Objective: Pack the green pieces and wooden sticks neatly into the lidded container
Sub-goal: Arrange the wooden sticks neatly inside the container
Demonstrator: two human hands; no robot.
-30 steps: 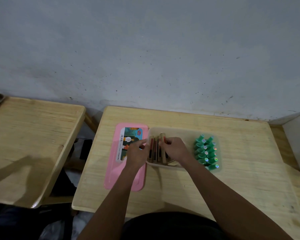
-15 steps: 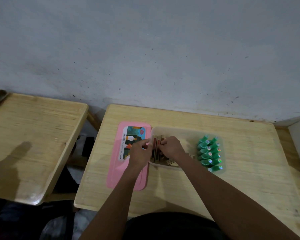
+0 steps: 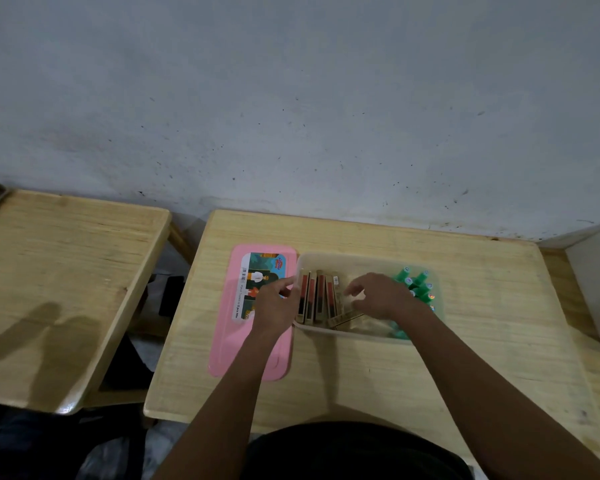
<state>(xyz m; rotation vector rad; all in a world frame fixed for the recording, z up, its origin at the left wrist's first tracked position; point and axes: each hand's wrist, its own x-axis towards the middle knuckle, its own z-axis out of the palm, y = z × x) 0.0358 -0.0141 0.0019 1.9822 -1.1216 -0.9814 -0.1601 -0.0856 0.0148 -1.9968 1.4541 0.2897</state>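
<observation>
The translucent container (image 3: 361,259) is gripped at its end wall by the left hand (image 3: 278,303), fingers curled on the rim, presumably to prevent shifting. The right hand (image 3: 381,296) is poised above the container's middle with fingers bent; whether anything is grasped cannot be determined. Wooden sticks (image 3: 314,299) are stood in a row between the hands, with one askew stick (image 3: 343,320) beneath the right hand. Green pieces (image 3: 418,285) are packed beyond the right hand. The pink lid (image 3: 250,358) lies on the surface (image 3: 361,375) under the left wrist.
</observation>
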